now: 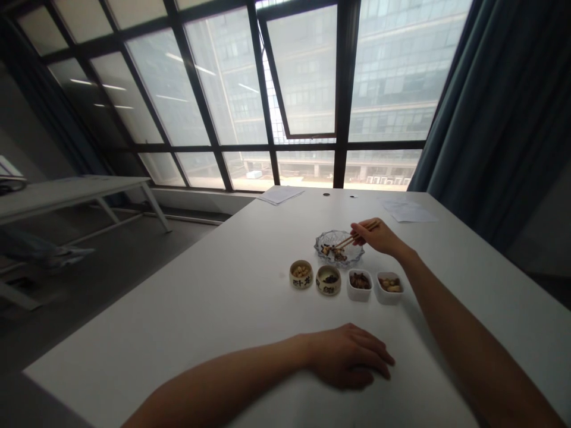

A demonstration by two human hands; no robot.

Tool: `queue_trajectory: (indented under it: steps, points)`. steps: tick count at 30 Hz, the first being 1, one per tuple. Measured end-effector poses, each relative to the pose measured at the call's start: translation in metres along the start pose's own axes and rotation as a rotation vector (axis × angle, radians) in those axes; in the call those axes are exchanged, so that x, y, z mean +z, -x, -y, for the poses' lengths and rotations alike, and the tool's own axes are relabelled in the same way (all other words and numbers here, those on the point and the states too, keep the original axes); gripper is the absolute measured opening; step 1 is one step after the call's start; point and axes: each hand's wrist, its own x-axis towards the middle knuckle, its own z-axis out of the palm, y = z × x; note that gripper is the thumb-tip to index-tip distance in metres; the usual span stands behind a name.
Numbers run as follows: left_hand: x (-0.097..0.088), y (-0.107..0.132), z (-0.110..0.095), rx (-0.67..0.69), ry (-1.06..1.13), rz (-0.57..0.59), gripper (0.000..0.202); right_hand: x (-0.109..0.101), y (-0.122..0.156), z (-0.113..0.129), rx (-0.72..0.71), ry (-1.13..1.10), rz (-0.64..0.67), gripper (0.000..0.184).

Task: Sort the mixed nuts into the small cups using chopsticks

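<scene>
Wooden chopsticks (pixel 350 239) are held in my right hand (pixel 373 235), their tips down among dark and pale food pieces (pixel 332 252) in a clear glass bowl (pixel 318 242). Whether the tips pinch a piece, I cannot tell. My left hand (pixel 348 358) lies flat on the table with fingers stretched out, holding nothing. Between my hands stands a row of small containers: a round ceramic cup (pixel 301 285) with pale nuts, a similar cup (pixel 329 289) with dark bits, a white square dish (pixel 359 293) with dark brown pieces, and another square dish (pixel 389 296) with light brown pieces.
The white table (pixel 200 315) reaches toward the windows. Paper sheets (pixel 280 195) lie at its far left corner, and more paper (pixel 408 210) at the far right. A second table (pixel 89 189) stands left across the floor. A blue curtain (pixel 491 119) hangs on the right.
</scene>
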Motion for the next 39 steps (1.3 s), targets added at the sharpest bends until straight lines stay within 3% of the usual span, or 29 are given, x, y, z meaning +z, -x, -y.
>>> queue_trajectory:
  steps: [6,13,19,24,30,39]
  points:
    - [-0.001,-0.001,0.0,-0.008,0.015,0.009,0.037,-0.01,0.005,0.01,0.066,0.055,0.064,0.058]
    - [-0.001,-0.001,0.0,-0.022,0.017,0.017,0.037,-0.005,0.0,0.0,0.032,0.033,-0.062,0.052]
    - [-0.001,-0.001,-0.001,-0.006,0.001,0.015,0.037,-0.013,0.001,0.002,0.038,0.088,0.002,0.057]
    - [-0.002,-0.002,-0.002,0.005,-0.009,0.008,0.037,-0.007,-0.002,-0.006,0.025,0.063,-0.105,0.053]
    - [-0.001,-0.001,-0.002,-0.024,0.001,0.016,0.036,-0.019,-0.004,-0.011,0.038,-0.007,-0.276,0.055]
    - [-0.003,-0.001,-0.004,-0.043,0.025,0.015,0.035,-0.017,-0.006,-0.022,0.08,-0.011,-0.234,0.049]
